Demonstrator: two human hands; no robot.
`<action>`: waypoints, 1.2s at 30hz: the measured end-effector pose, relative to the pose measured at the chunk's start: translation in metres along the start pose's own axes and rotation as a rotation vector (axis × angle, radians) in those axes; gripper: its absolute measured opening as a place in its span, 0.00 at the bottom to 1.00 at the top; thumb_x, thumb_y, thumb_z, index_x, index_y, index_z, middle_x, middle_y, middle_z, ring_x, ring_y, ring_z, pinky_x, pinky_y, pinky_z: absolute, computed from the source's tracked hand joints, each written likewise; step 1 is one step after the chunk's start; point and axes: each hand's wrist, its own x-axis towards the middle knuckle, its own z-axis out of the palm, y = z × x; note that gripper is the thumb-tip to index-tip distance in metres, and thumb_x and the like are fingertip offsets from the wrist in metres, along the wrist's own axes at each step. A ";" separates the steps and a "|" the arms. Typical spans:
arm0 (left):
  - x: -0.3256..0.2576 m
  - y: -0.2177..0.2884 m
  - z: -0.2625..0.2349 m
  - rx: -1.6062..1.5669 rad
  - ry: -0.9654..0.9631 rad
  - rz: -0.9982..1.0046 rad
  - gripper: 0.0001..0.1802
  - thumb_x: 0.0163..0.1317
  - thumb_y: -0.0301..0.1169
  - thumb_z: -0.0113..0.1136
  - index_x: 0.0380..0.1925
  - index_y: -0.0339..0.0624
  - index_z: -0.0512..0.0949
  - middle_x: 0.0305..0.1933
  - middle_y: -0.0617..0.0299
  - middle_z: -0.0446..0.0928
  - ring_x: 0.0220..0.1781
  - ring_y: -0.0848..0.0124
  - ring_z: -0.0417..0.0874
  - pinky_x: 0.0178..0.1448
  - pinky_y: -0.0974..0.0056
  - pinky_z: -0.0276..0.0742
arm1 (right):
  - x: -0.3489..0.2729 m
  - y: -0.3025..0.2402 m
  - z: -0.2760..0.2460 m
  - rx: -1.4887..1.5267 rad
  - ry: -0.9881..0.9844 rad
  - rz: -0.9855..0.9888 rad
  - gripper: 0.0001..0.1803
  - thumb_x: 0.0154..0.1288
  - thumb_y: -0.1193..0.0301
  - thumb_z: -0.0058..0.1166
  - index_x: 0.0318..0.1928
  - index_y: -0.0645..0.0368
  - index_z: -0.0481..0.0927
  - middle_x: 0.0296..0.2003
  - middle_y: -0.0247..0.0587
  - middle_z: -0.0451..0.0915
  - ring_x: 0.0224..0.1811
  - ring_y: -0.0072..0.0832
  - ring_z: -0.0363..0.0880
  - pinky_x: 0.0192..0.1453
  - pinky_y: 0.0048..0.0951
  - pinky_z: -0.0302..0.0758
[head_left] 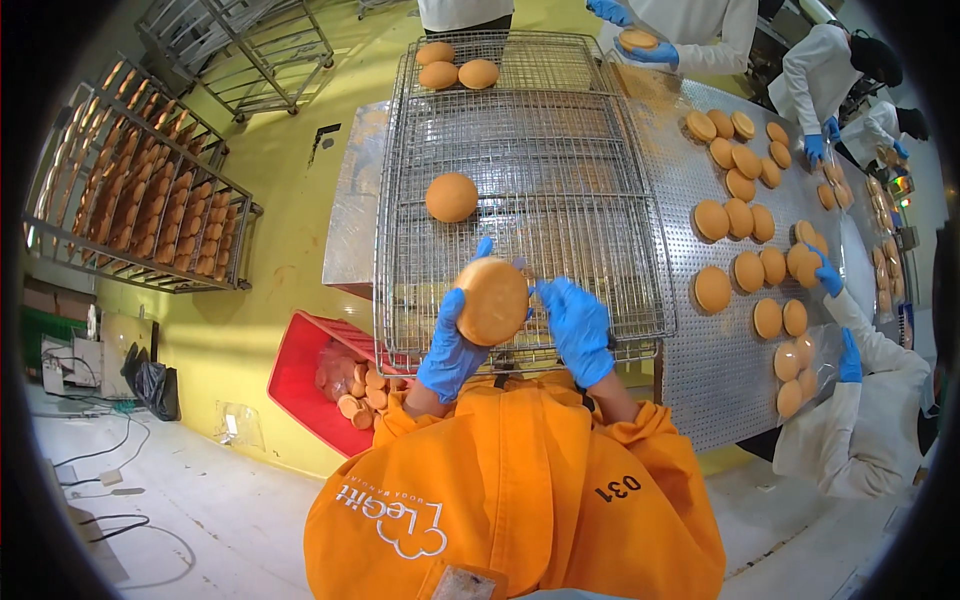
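My left hand (447, 352), in a blue glove, holds up a round golden-brown cake (492, 302) with the fingers wrapped round its left side. The cake is tilted, its broad face toward me. Just right of it is my right hand (576, 328), also gloved in blue, with its fingers closed near the cake's edge. Something small and thin seems to be in that hand, but I cannot make it out. Both hands are over the near end of stacked wire racks (590, 230). Another round cake (451, 197) lies on the racks, and three more cakes (478, 74) sit at the far end.
At the lower left stands a red crate (300, 385) with cake pieces in it. A perforated metal table (690, 400) with several round cakes adjoins the racks on the right, where co-workers in white are busy. A loaded trolley (185, 275) stands at the far left.
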 end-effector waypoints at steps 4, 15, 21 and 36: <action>-0.001 -0.013 -0.012 -0.120 0.085 -0.024 0.47 0.57 0.61 0.54 0.72 0.56 0.51 0.68 0.46 0.62 0.65 0.53 0.70 0.67 0.42 0.67 | -0.015 -0.011 0.011 -0.042 0.252 -0.563 0.09 0.67 0.61 0.51 0.31 0.47 0.78 0.18 0.33 0.75 0.18 0.35 0.76 0.20 0.36 0.71; 0.001 -0.021 -0.020 -0.181 0.134 -0.061 0.43 0.59 0.61 0.51 0.71 0.59 0.54 0.68 0.48 0.63 0.66 0.51 0.69 0.65 0.41 0.67 | -0.005 0.020 0.037 -0.065 0.137 -0.114 0.19 0.68 0.53 0.48 0.26 0.51 0.74 0.18 0.43 0.76 0.18 0.43 0.76 0.20 0.41 0.71; 0.004 -0.010 -0.042 -0.207 0.179 0.050 0.38 0.62 0.56 0.51 0.70 0.61 0.55 0.62 0.53 0.69 0.58 0.49 0.75 0.56 0.44 0.77 | -0.035 0.040 0.052 -0.039 -0.005 -0.046 0.20 0.67 0.52 0.51 0.27 0.55 0.74 0.20 0.49 0.74 0.22 0.47 0.75 0.24 0.42 0.69; 0.094 0.008 0.019 1.219 -0.315 -0.129 0.44 0.63 0.57 0.54 0.72 0.48 0.52 0.76 0.51 0.49 0.75 0.55 0.53 0.74 0.50 0.54 | -0.018 0.157 -0.076 1.544 0.423 0.489 0.32 0.69 0.42 0.41 0.57 0.56 0.68 0.41 0.32 0.77 0.15 0.13 0.57 0.15 0.18 0.56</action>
